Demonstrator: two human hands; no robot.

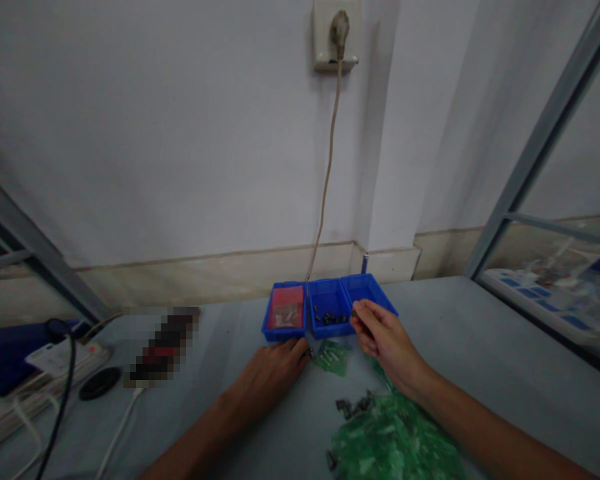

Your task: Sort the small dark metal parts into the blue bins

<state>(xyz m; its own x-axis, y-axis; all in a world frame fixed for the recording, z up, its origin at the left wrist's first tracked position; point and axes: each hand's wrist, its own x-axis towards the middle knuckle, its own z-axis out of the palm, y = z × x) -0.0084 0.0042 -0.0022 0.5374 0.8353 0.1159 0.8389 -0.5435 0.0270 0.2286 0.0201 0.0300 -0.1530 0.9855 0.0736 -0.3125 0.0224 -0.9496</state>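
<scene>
My left hand (285, 363) rests low on the table in front of the left blue tray, its fingertips closed around a small dark metal piece (309, 352). Just right of it lies a small green bag (333, 357) with slim pieces showing inside. My right hand (383, 333) is raised by the right blue tray (367, 288); its thumb and fingers are pinched, and what they hold is too small to name. Dark metal parts (330, 319) lie in the middle blue tray (325, 290). A pink bag (287, 307) fills the left blue tray (267, 327).
Many green bags (395, 440) are heaped at the front, with loose metal parts (355, 405) beside them. To the left are a blurred-out object (165, 347), a black round object (100, 383), a power strip (60, 360) and cables. A wall socket (337, 33) is above.
</scene>
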